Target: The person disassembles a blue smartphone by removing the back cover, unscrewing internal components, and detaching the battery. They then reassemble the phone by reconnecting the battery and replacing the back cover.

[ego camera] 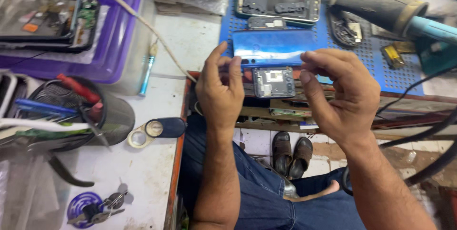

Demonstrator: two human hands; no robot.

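**Two hands at a cluttered repair bench**

Cluttered and white, the worktop (pixel 157 163) runs along the left, with a blue perforated mat (pixel 371 63) laid at its far right corner; the person sits at the worktop's front edge, jeans-clad legs below.

Left hand (pixel 220 89) is raised, its fingers curled and its thumb and forefinger tips close together near the left end of a blue phone back cover (pixel 276 47); whether they pinch anything I cannot tell. Right hand (pixel 340 94) is loosely curled too, fingertips bunched near the cover's right end; contact cannot be told. Between the two hands, just below the cover, sits a small grey camera module frame (pixel 273 82) at the mat's near edge.

Beyond the cover lies an opened phone frame (pixel 278 0); at the far right edge rests a heat gun (pixel 395 16) with a teal body. Left of the hands, a white cable (pixel 143 23) crosses the worktop past a purple plastic box (pixel 116 25); a dark cup of tools (pixel 76 111) stands near the left edge; a magnifier loupe (pixel 157 130) lies beside it; keys (pixel 97 208) lie at the near left corner. Down on the floor, a pair of shoes (pixel 291 153).
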